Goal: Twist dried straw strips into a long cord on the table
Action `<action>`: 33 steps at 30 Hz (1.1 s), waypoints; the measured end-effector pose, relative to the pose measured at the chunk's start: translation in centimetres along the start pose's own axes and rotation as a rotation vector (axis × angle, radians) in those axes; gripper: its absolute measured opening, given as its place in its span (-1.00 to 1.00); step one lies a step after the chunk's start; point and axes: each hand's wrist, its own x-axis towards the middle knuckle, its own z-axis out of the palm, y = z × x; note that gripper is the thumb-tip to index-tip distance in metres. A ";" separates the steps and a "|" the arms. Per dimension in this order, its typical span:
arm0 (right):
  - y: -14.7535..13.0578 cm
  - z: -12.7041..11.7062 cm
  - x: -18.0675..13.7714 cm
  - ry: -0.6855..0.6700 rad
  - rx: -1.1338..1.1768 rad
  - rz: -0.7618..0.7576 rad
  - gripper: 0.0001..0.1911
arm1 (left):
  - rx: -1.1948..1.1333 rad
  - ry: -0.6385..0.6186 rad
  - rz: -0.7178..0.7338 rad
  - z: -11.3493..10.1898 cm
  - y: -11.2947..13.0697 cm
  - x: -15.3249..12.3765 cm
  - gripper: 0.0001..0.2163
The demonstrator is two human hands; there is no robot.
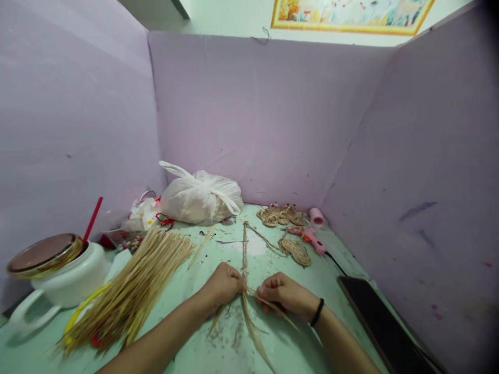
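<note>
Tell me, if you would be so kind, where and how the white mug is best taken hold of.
I'd grip the white mug by its handle, probably with the left hand once free, coming from the near left: the loop juts out that way, while the straw bundle lies to its right. Keep it level, since the lid sits tilted on top.

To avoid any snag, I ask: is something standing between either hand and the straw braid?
Nothing visible does: the left hand pinches the straw braid near its unbraided end, and the right hand holds a strand coming from it.
</note>
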 end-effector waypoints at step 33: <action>-1.9 -1.3 5.0 0.566 -0.183 -0.150 -0.56 | 0.261 -0.024 -0.083 -0.2 -0.8 0.8 -0.80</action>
